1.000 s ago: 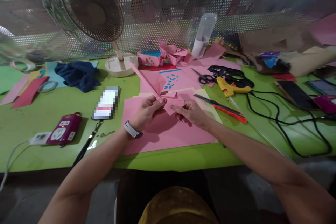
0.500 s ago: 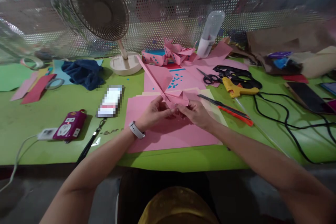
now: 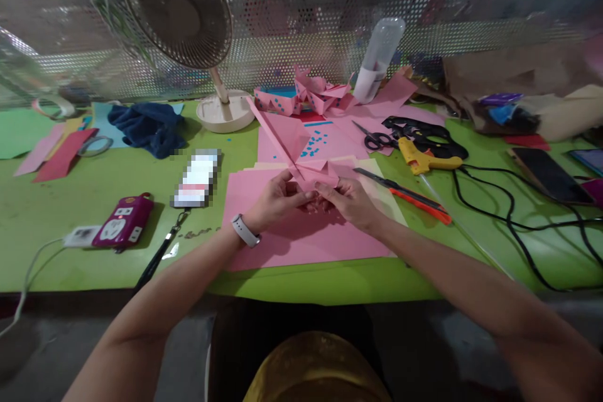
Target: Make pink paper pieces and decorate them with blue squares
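Both hands grip a folded pink paper piece [image 3: 315,171] above a stack of pink sheets [image 3: 277,250]. My left hand [image 3: 281,202] pinches its lower left edge, thumb on top. At the lower right edge, my right hand [image 3: 347,202] is closed on the same paper, its thumb close to the left one. A long narrow pink strip of the piece slants up and left from the hands. Some fingertips are hidden beneath the paper. Behind lies a pink sheet with small blue paper bits [image 3: 315,144].
Right of the sheets lie a red-orange utility knife [image 3: 419,200], black scissors [image 3: 374,138] and a yellow glue gun [image 3: 426,160] with its cord. Folded pink shapes [image 3: 320,91] and a bottle [image 3: 379,63] stand behind. Leftward are a fan [image 3: 181,12], a phone [image 3: 196,179] and a purple power socket [image 3: 123,223].
The view has shifted very slightly. Both hands keep their hold on the folded pink paper, in nearly the same place and pose.
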`<move>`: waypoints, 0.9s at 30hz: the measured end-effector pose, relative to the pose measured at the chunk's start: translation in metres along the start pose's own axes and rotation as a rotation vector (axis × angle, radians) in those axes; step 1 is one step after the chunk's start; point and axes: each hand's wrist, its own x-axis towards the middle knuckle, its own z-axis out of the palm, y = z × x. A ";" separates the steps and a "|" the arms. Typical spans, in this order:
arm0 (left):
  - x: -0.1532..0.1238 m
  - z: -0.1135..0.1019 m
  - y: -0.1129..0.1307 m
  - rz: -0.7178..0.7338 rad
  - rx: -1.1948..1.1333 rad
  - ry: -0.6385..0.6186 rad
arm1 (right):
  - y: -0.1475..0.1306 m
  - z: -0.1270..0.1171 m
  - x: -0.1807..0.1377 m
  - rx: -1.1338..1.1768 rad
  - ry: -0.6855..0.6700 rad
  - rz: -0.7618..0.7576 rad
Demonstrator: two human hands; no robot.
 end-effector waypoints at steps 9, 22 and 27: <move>-0.003 -0.004 0.010 -0.074 0.036 -0.058 | 0.000 -0.001 0.000 0.036 -0.030 -0.019; -0.001 -0.004 0.003 -0.041 0.006 -0.069 | 0.006 0.001 0.001 0.166 -0.044 0.004; -0.002 -0.005 0.005 -0.033 0.001 -0.095 | 0.007 0.002 0.001 0.219 -0.047 0.038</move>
